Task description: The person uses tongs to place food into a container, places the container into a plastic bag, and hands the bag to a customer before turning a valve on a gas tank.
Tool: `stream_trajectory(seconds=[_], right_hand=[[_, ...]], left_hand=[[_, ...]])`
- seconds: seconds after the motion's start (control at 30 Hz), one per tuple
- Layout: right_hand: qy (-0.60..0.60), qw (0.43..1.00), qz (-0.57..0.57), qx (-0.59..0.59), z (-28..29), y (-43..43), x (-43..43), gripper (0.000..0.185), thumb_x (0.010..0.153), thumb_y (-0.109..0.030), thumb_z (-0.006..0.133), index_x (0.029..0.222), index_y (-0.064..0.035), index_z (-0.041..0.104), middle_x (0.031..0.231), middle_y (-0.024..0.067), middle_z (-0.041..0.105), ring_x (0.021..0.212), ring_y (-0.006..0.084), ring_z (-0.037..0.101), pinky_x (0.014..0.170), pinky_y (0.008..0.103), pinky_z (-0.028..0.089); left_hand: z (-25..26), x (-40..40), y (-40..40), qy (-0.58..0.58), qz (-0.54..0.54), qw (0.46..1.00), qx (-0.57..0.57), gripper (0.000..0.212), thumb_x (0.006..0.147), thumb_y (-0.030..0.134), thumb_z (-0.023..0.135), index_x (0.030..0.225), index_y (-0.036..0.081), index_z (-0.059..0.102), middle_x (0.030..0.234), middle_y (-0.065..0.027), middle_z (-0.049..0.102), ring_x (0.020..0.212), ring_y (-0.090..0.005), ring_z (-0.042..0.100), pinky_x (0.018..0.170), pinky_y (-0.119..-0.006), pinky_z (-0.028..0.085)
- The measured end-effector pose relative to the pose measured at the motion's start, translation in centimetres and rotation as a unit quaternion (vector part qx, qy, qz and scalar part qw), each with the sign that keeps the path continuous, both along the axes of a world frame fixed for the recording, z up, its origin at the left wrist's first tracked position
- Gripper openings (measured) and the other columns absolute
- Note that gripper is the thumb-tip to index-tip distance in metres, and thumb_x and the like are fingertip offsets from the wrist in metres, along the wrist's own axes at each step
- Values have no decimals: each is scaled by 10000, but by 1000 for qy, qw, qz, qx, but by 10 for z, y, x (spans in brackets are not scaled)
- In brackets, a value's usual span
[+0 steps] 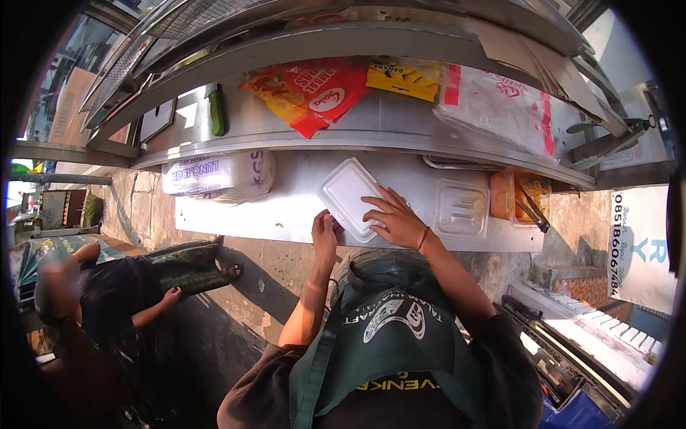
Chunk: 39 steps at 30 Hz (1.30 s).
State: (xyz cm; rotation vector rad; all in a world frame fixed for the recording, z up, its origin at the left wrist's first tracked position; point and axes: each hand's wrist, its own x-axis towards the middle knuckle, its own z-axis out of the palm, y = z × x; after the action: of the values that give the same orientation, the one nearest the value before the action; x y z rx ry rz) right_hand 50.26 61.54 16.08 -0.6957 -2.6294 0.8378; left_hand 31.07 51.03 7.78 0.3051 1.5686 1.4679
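Observation:
A closed white foam lunch box [348, 195] lies slanted on the lower metal counter [252, 222] in front of me. My right hand [394, 217] rests on its lid near the right edge, fingers spread. At the box's near left edge is my left hand [326, 230], its fingers bent against the rim; whether they pinch it is hard to tell. Right of the box sits a clear plastic lid or tray [462, 212]. Beyond that, an orange tub [504, 195] holds orange food, with metal tongs [531, 210] leaning in it.
Wrapped lunch boxes [214, 174] stand at left. The shelf above bears a green-handled knife [215, 110], a red packet [321, 94], a yellow packet [404, 80], plastic bags [496, 110] and tongs [611, 139]. Another person [118, 287] is at lower left.

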Motion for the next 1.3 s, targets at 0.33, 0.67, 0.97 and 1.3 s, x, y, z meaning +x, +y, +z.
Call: stream_trajectory(seconds=[0.33,0.67,0.97,1.3], right_hand=[[18,907,-346,239,191,73,104,112,779,-129,653,888,-126,680,805,20,603,810,231,554,780,335,434],[-122,919,-211,311,183,164,143,178,700,-368,723,819,-238,751,901,1,593,970,222,528,871,407,372],[-58,952,-248,171,169,171,152,227,816,-328,666,904,-128,729,938,54,610,973,246,546,880,366,397],[192,896,-327,230,201,129,134,97,796,-125,647,869,-63,663,920,95,598,931,292,537,833,373,416]], left_hand=[[102,5,43,514,-66,815,259,203,861,-101,445,996,12,544,987,-118,540,824,-190,551,715,-287,449],[232,76,148,482,-291,687,459,300,742,-169,502,921,32,637,1068,-126,537,882,-237,562,715,-303,471],[256,98,177,413,-355,726,420,215,833,-84,494,961,22,630,1099,-114,529,953,-247,552,762,-298,461],[241,181,264,596,-250,650,400,295,797,104,612,1090,76,589,1168,-152,563,1053,-349,542,878,-460,446]])
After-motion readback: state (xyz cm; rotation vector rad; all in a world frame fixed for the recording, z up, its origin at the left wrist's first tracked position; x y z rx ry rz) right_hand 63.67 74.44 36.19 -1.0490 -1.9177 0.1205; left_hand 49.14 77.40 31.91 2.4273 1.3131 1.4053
